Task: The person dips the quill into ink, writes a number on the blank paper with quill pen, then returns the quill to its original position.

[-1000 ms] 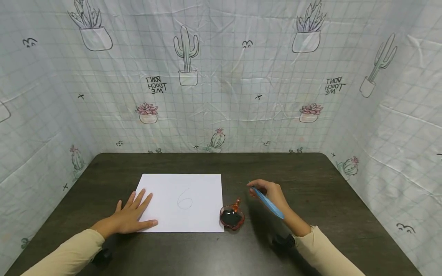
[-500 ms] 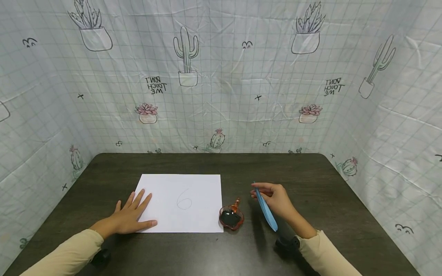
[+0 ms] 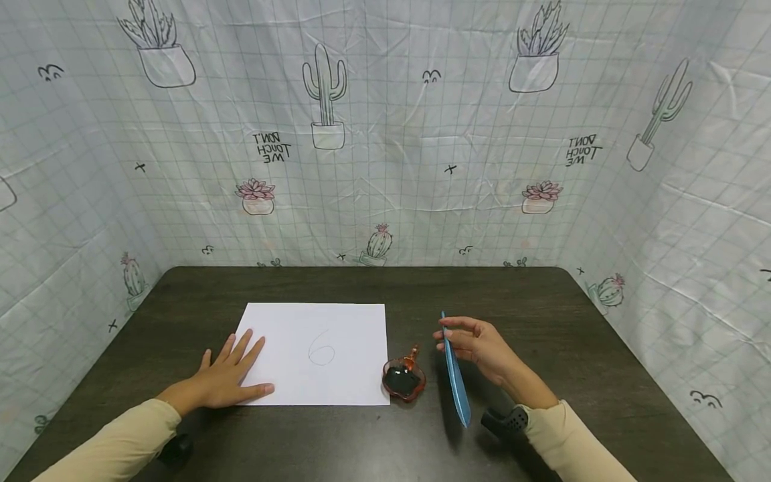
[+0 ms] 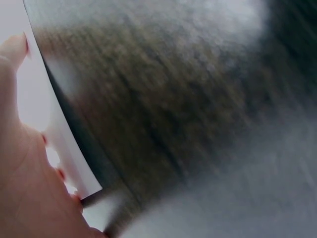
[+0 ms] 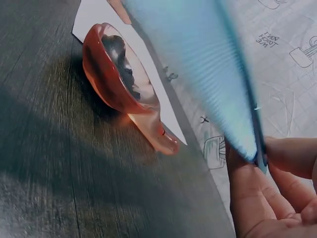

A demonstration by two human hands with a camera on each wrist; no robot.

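Note:
My left hand [image 3: 224,383] lies flat with spread fingers on the left part of a white paper sheet [image 3: 358,331]. A thin pencil-like "6" [image 3: 322,348] is drawn near the sheet's middle. Right of it, in the air, my right hand [image 3: 490,355] pinches a blue feather [image 3: 456,388] near its narrow end. The ribbed vane hangs toward me in the head view. Between sheet and feather stands a clear orange dish [image 5: 106,82] with a short handle, holding dark liquid [image 3: 401,380]. In the left wrist view, the left hand [image 4: 29,188] overlaps the paper's edge.
Everything stands on a dark wooden table [image 3: 313,442] with rounded far corners. A pale curtain [image 3: 397,134] printed with cacti surrounds the back and sides. A black device [image 3: 506,420] sits at the right wrist.
My right hand has shifted slightly right and turned, swinging the feather from slanting toward the lower right to nearly upright in the head view. My left hand, the paper and the dish stay put.

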